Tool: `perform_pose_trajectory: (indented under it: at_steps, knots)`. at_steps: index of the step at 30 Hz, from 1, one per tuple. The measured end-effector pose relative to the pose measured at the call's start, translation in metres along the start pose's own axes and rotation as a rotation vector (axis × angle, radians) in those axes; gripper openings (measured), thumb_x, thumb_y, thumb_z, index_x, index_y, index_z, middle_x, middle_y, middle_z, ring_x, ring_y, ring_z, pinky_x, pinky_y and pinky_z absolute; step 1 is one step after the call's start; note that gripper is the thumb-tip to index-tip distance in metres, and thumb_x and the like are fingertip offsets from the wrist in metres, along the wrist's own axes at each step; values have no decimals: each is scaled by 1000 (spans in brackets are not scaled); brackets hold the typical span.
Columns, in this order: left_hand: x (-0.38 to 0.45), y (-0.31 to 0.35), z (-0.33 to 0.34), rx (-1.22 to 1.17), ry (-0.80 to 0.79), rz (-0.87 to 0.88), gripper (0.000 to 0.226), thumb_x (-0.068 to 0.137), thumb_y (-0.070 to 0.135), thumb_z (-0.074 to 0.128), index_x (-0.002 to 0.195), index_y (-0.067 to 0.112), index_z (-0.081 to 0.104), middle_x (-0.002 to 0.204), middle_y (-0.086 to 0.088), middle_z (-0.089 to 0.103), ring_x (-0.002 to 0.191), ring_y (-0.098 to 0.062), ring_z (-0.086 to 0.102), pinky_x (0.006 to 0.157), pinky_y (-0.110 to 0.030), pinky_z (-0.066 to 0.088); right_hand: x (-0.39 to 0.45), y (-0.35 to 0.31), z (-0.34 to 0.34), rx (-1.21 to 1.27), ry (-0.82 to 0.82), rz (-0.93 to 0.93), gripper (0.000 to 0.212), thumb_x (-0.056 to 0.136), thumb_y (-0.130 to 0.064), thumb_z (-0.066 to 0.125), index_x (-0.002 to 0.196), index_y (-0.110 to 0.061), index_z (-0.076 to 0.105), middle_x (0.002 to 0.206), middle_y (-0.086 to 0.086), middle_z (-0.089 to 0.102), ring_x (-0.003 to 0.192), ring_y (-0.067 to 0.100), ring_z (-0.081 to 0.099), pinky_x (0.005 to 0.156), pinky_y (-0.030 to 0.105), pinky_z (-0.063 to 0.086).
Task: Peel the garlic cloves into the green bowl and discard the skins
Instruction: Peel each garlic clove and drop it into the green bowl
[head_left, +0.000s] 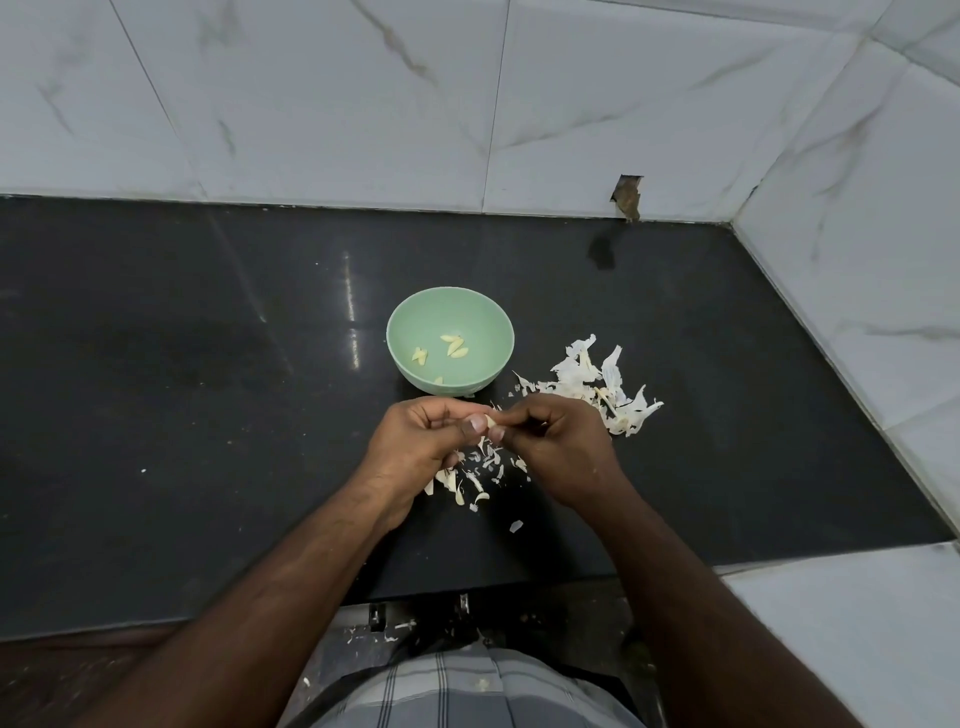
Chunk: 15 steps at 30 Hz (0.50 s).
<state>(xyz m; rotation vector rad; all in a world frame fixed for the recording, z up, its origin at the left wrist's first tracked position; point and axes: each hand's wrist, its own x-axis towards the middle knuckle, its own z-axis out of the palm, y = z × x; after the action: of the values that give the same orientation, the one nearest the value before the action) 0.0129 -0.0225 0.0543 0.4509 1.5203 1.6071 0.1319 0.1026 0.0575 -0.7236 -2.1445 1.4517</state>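
Note:
A green bowl (405, 332) stands on the black counter and holds several peeled garlic cloves (455, 347). Just in front of it my left hand (415, 447) and my right hand (558, 441) meet, both pinching one small garlic clove (490, 422) between fingertips and thumbs. Most of that clove is hidden by my fingers. A pile of white garlic skins (602, 384) lies to the right of the bowl. Smaller skin scraps (475, 475) are scattered under and between my hands.
The black counter (182, 389) runs left to right, bounded by marble-tiled walls (467, 104) at the back and right. A chipped hole (626, 197) shows at the wall base. Skin flakes lie on the floor (384, 631) below the counter's front edge.

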Motion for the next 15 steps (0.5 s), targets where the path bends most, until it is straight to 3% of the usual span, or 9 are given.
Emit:
perform_pose_trajectory:
  at_steps: [2, 4, 8, 10, 13, 15]
  knots:
    - [0, 0, 1, -3, 14, -11, 11, 89, 13, 73, 90, 20, 81, 96, -17, 77, 89, -20, 66, 63, -23, 43, 1, 2, 2, 19, 23, -10, 14, 75, -15, 81, 70, -23, 71, 70, 2, 70, 68, 27, 64, 66, 42, 53]
    - [1, 0, 1, -16, 38, -19, 10, 89, 11, 73, 94, 17, 79, 96, -18, 76, 90, -20, 69, 62, -23, 43, 1, 2, 2, 31, 20, 5, 13, 76, -17, 80, 74, -25, 71, 70, 2, 70, 70, 33, 65, 67, 45, 54]
    - [2, 1, -1, -10, 37, -17, 13, 90, 11, 72, 101, 12, 77, 91, -17, 77, 88, -17, 69, 63, -23, 43, 1, -4, 1, 89, -85, 33, 32, 80, -8, 79, 94, -36, 76, 78, -1, 75, 71, 23, 69, 71, 37, 55]
    - [2, 1, -1, -13, 41, -20, 13, 90, 12, 72, 102, 8, 76, 89, -16, 77, 86, -17, 68, 63, -24, 43, 2, -3, 0, 92, -108, 23, 33, 81, -4, 77, 101, -31, 77, 83, -2, 76, 76, 15, 72, 76, 34, 57]
    - [2, 2, 0, -7, 53, -18, 9, 89, 12, 73, 96, 8, 76, 88, -17, 76, 86, -20, 67, 61, -23, 43, 4, -2, 1, 119, -106, 46, 22, 79, -5, 80, 96, -19, 79, 86, 1, 77, 82, 19, 74, 81, 41, 59]
    - [2, 2, 2, -6, 44, -18, 5, 89, 12, 73, 91, 13, 78, 88, -18, 76, 87, -21, 66, 60, -22, 42, 4, -1, 3, 134, -84, 67, 14, 76, -5, 82, 85, -15, 77, 77, 0, 74, 71, 15, 68, 72, 37, 55]
